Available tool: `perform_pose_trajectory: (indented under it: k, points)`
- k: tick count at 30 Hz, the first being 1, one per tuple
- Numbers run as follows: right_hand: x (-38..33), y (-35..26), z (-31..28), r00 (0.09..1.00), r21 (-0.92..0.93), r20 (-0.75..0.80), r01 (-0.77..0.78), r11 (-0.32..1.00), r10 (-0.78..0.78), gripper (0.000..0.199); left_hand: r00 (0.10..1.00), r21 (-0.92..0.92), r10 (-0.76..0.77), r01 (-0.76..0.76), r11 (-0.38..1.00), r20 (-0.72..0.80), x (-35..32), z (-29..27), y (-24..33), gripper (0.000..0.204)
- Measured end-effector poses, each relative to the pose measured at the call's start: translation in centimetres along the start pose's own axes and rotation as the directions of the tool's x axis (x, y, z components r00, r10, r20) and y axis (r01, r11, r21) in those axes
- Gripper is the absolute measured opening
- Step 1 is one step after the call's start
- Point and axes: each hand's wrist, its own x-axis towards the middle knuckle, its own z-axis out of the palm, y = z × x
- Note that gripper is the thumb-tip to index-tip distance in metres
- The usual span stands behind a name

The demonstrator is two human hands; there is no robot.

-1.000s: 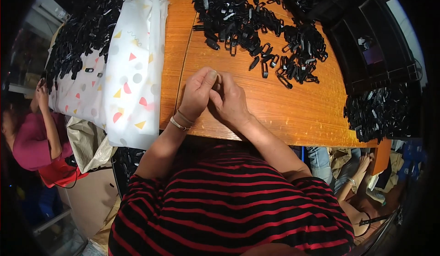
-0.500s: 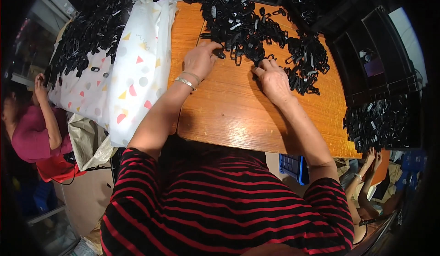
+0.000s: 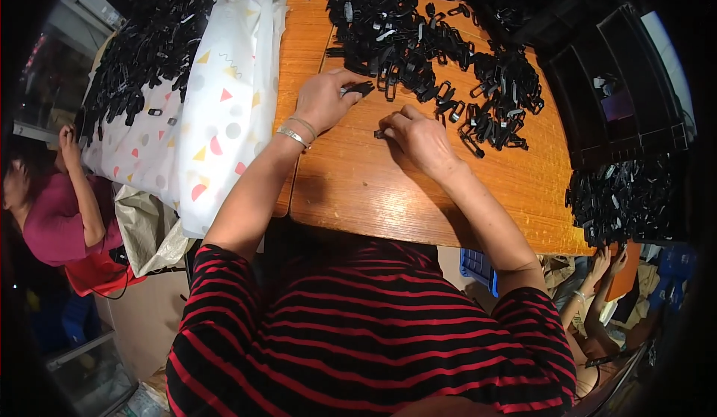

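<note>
Small black plastic clip-like pieces point(image 3: 411, 32) lie heaped on the wooden table point(image 3: 351, 185) in front of me; their exact kind is hard to make out. At the heap's near left edge, my left hand point(image 3: 323, 102) is closed on a black plastic piece point(image 3: 360, 89) that sticks out past the thumb and fingers. My right hand point(image 3: 418, 137) is lower and to the right, its fingertips pinched on another small black piece point(image 3: 379, 134) close above the tabletop. Most of that piece is hidden by the fingers.
White patterned sheeting point(image 3: 224, 110) covers the left side, with another black heap point(image 3: 142, 66) on it. Black crates point(image 3: 627, 81) stand at the right above more pieces point(image 3: 620, 200). Co-workers sit at left point(image 3: 67, 215) and lower right point(image 3: 590, 290).
My right hand has drawn away from the heap, leftward and toward me, with a small black piece. My left hand has barely moved; more of its black piece now shows.
</note>
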Motion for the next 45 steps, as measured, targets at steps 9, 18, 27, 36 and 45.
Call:
perform_pose_trajectory:
  k: [9, 18, 27, 36, 45]
  points:
    - [0.7, -2.0, -1.8, 0.989, 0.145, -0.139, -0.035, 0.989, 0.056, 0.022, 0.949, -0.486, -0.098, 0.240, 0.841, 0.299, -1.5, -0.4, -0.1, 0.024]
    - [1.0, -3.2, -0.1, 0.946, 0.418, -0.285, -0.020, 0.908, 0.152, 0.021, 0.878, -0.819, -0.219, 0.477, 0.319, 0.426, -3.9, -2.7, 3.7, 0.028]
    - [0.5, -5.5, 0.4, 0.918, 0.746, -0.217, -0.062, 0.663, 0.331, 0.020, 0.931, -0.932, -0.340, 0.232, 0.278, 0.131, -5.9, -0.2, 4.9, 0.026]
    - [0.7, -5.8, -0.5, 0.914, 0.560, -0.333, -0.004, 0.828, 0.229, 0.019, 0.951, -0.887, -0.302, 0.194, 0.420, 0.065, -6.2, -1.2, 5.1, 0.025]
    - [-0.3, -6.4, 0.8, 0.908, 0.328, -0.408, 0.050, 0.943, 0.094, 0.024, 0.955, -0.859, -0.295, 0.168, 0.484, 0.021, -7.8, -0.2, 5.6, 0.025]
